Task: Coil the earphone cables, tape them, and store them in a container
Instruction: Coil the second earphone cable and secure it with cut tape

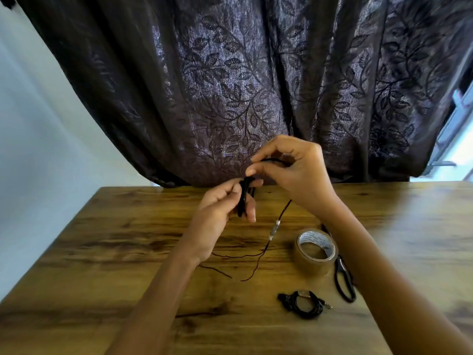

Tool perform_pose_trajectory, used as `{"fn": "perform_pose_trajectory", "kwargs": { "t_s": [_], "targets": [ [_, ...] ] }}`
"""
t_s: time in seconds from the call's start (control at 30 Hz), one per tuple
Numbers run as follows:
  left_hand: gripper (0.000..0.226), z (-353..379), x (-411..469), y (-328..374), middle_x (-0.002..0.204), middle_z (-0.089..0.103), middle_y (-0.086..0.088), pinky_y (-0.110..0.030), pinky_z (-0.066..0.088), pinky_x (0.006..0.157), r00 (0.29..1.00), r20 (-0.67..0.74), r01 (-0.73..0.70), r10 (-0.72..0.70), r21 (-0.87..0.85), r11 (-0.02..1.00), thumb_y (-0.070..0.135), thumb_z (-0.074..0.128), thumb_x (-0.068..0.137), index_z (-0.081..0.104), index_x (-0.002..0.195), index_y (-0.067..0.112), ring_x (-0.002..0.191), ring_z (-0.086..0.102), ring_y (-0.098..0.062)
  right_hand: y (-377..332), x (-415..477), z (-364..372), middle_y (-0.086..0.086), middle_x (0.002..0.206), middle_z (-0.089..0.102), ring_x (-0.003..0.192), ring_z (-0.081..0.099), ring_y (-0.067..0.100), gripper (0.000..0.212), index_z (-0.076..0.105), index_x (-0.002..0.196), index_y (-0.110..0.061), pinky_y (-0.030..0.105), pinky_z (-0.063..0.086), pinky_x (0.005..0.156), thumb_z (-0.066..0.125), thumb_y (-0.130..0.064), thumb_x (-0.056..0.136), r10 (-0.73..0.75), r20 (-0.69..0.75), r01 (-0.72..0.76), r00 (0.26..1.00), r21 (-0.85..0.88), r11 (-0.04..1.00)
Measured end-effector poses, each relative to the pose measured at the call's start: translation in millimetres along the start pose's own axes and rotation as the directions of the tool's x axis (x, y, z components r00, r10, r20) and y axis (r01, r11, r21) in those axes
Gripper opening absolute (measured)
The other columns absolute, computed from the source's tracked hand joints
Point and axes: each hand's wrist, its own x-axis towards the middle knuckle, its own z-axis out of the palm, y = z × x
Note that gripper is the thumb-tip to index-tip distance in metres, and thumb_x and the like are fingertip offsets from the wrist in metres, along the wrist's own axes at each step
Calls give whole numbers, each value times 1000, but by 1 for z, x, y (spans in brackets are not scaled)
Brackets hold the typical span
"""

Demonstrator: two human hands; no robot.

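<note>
My left hand (225, 208) grips a bunch of looped black earphone cable (243, 198) above the far part of the wooden table (102, 252). Just above it, my right hand (291, 167) pinches a strand of the same cable between thumb and fingers. The loose end trails down past a small pale inline piece (274, 230) and splits into two thin strands lying on the wood. A roll of brown tape (316, 251) stands to the right. A coiled, taped black earphone bundle (303, 303) with its jack lies near the front.
Black-handled scissors (344, 283) lie right of the tape, partly under my right forearm. A dark leaf-patterned curtain (256, 85) hangs behind the table's far edge. A pale wall is at left and a window at far right. No container is in view.
</note>
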Motion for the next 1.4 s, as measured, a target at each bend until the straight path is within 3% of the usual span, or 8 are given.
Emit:
{"fn": "perform_pose_trajectory", "kwargs": {
  "t_s": [0.33,0.47,0.6,0.77,0.93,1.07,1.2,1.4],
  "targets": [
    [39,-12,-2,14,46,37,3,-12,35,43,997,-51,28,-56,-430,903,17,37,85,73,87,5,43,37,-6,21,-13,17,-6,72,68,65,60,11,10,67,75,-25,29,49,62,72,-17,77,197,-56,-186,979,154,970],
    [39,-14,-1,17,49,46,0,-12,35,42,993,-99,0,-60,-521,854,16,37,84,73,87,2,42,38,-6,25,-28,31,-4,67,64,63,54,10,11,65,78,-24,31,46,59,65,-16,85,257,-23,-252,966,131,959],
    [32,-20,2,19,69,68,-4,-11,37,45,976,-211,-79,-54,-574,815,14,38,84,64,96,-1,44,43,-6,26,-52,45,-6,65,62,54,49,8,12,66,86,-17,24,41,52,56,-14,92,295,47,-296,954,21,955],
    [37,-29,3,17,92,73,-4,-11,41,51,949,-310,-108,-51,-474,874,14,29,97,66,94,9,51,49,-4,27,-77,50,-3,67,63,51,51,4,15,63,98,-12,14,38,48,49,-14,95,319,183,-316,930,-46,948],
    [33,-24,1,4,109,69,0,-15,49,68,934,-356,-163,35,-334,929,22,27,99,54,112,9,71,62,-6,13,-86,52,-11,78,61,63,53,2,26,58,117,-18,19,45,57,48,-23,93,162,277,-81,947,-280,956],
    [39,-25,3,0,123,60,-4,-18,49,75,920,-371,-184,125,-126,975,35,36,93,48,120,9,81,65,-9,2,-83,47,-6,85,68,66,59,8,30,60,118,-17,26,51,52,51,-20,90,31,257,71,966,-380,922],
    [31,-27,5,-6,123,58,-3,-19,49,75,920,-343,-171,187,77,982,21,27,100,44,124,9,81,65,-8,-2,-70,37,-5,80,65,65,60,14,24,67,102,-14,33,52,51,48,-23,90,-30,180,97,983,-378,921],
    [37,-19,2,-11,120,61,2,-21,48,83,951,-238,-149,199,211,966,35,30,92,45,122,19,91,63,-7,-12,-43,20,-5,82,66,72,62,10,20,72,95,-17,35,52,62,59,-29,86,-86,202,130,976,-216,968]
  ]
}}
